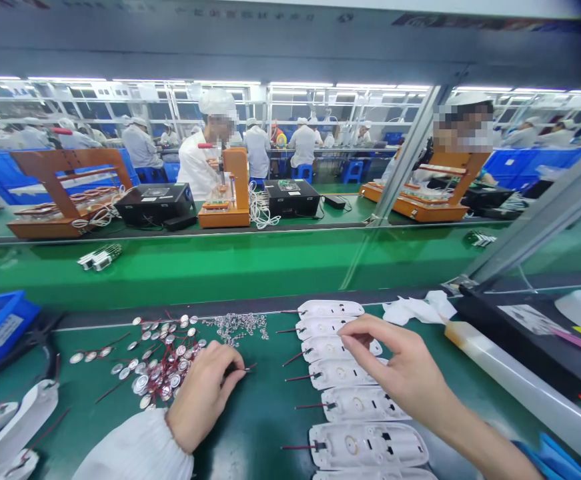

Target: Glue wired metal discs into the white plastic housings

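My left hand (207, 393) is closed in a pinch, with a thin red wire (251, 367) showing at its fingertips. Whatever else is in that grip is hidden. Beside it lies a heap of small silvery discs with red wires (170, 360). My right hand (395, 360) hovers over a column of white plastic shells (370, 445), its thumb and index finger slightly apart near the upper ones and nothing visible between them. Each fully visible shell has a red wire (295, 447) sticking out to the left, and a round disc (351, 445) shows inside the nearest ones.
Small clear pieces (240, 327) are scattered behind my left hand. A blue bin (0, 333), pliers (45, 340) and more white shells (25, 420) are at left. Crumpled white tissue (417, 308) and a black box (535, 340) are at right. Co-workers sit beyond the green belt (270, 263).
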`<move>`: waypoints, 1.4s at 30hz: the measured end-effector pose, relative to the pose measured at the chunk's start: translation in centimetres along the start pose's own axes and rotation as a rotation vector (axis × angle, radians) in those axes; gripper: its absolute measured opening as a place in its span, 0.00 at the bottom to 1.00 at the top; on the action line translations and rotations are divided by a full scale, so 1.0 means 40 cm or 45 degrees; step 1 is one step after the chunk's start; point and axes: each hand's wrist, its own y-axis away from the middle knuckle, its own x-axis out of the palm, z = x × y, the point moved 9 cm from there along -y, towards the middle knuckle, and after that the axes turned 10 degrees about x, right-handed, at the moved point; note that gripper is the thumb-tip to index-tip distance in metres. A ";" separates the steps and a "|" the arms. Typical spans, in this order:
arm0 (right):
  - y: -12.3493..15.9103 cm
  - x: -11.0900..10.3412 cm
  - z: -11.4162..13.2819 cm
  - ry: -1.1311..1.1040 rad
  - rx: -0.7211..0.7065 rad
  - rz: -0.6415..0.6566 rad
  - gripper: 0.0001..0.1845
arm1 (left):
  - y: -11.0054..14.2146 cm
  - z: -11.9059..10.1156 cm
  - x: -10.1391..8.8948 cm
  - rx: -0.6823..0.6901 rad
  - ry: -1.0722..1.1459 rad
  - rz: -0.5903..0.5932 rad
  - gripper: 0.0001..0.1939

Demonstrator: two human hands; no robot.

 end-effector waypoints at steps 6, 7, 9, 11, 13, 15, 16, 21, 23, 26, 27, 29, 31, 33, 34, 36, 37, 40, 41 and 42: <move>0.002 0.055 0.025 -0.031 -0.043 0.099 0.07 | -0.009 0.008 0.010 -0.046 0.259 -0.052 0.11; 0.002 0.066 0.028 -0.037 -0.041 0.124 0.08 | -0.010 0.012 0.011 -0.064 0.286 -0.058 0.10; 0.003 0.090 0.033 -0.054 -0.025 0.187 0.08 | -0.011 0.017 0.007 -0.101 0.320 -0.085 0.08; 0.004 0.120 0.034 -0.064 0.017 0.264 0.08 | -0.012 0.018 -0.009 -0.127 0.336 -0.133 0.06; 0.004 0.154 0.035 -0.069 0.057 0.347 0.08 | -0.014 0.014 -0.028 -0.145 0.356 -0.184 0.06; 0.004 0.195 0.043 -0.047 0.059 0.431 0.09 | -0.017 0.012 -0.043 -0.166 0.390 -0.221 0.08; 0.004 0.215 0.048 -0.030 0.047 0.460 0.08 | -0.018 0.011 -0.048 -0.178 0.413 -0.233 0.09; -0.003 0.311 0.059 -0.058 0.108 0.538 0.26 | -0.014 0.019 -0.053 -0.249 0.526 -0.273 0.12; -0.007 0.338 0.062 -0.073 0.120 0.548 0.26 | -0.009 0.022 -0.058 -0.280 0.537 -0.298 0.12; -0.012 0.349 0.075 -0.030 0.048 0.505 0.11 | -0.003 0.019 -0.069 -0.319 0.508 -0.331 0.11; -0.011 0.346 0.081 -0.009 0.003 0.487 0.07 | -0.001 0.016 -0.070 -0.325 0.495 -0.333 0.11; -0.005 0.333 0.092 0.026 -0.087 0.464 0.07 | 0.000 0.005 -0.061 -0.325 0.480 -0.309 0.10; 0.001 0.309 0.096 0.076 -0.170 0.438 0.09 | 0.001 -0.008 -0.036 -0.303 0.484 -0.249 0.09; -0.005 0.271 0.086 0.154 -0.237 0.392 0.08 | 0.006 -0.021 0.000 -0.257 0.510 -0.165 0.06; -0.015 0.247 0.072 0.198 -0.257 0.364 0.08 | 0.009 -0.029 0.020 -0.214 0.495 -0.112 0.03; -0.049 0.191 0.024 0.279 -0.244 0.301 0.07 | 0.016 -0.045 0.054 -0.106 0.374 -0.004 0.06; -0.072 0.159 -0.010 0.319 -0.208 0.259 0.07 | 0.020 -0.050 0.068 -0.056 0.278 0.044 0.08; -0.135 0.070 -0.121 0.470 -0.086 0.125 0.06 | 0.027 -0.051 0.094 0.019 0.051 0.131 0.08; -0.150 0.052 -0.155 0.522 -0.054 0.102 0.06 | 0.027 -0.048 0.098 0.025 0.032 0.141 0.08; -0.160 0.041 -0.184 0.569 -0.027 0.091 0.05 | 0.025 -0.046 0.100 0.032 0.033 0.144 0.07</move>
